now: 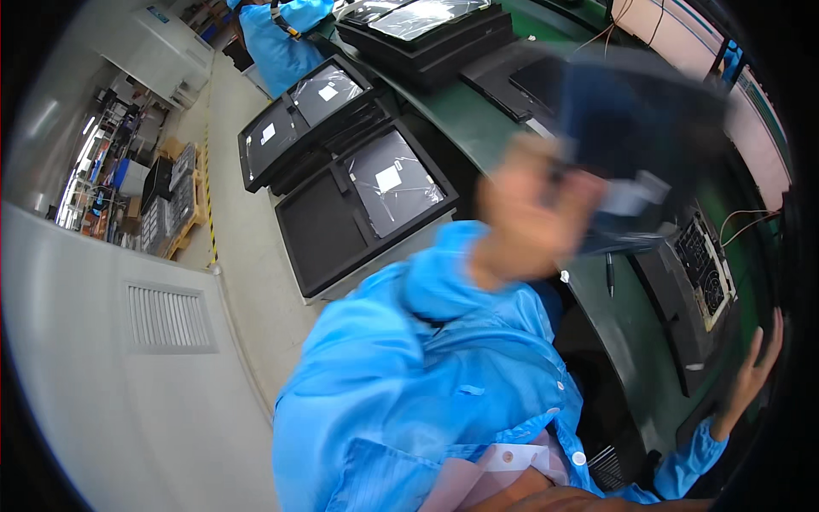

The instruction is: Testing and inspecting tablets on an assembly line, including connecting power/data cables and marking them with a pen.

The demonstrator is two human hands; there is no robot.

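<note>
My left hand (533,213), blurred by motion, is raised over the bench edge. It grips the near edge of a dark flat panel (636,128), which looks like a screen with a pale label and clear film along its lower edge. The panel is smeared, and it hides part of the bench behind it. Off to the right, my right hand (752,367) has its fingers stretched out and holds nothing. Close to that hand lies a black housing (670,311) with an exposed circuit board (704,269) on it.
A pen (610,275) lies on the green bench (589,294). To the left, black foam trays (311,230) hold film-wrapped panels (392,183). More film-covered panels (426,17) are stacked on the bench's far end. A co-worker in a blue smock (281,43) is at the back. Thin wires (746,213) hang at right.
</note>
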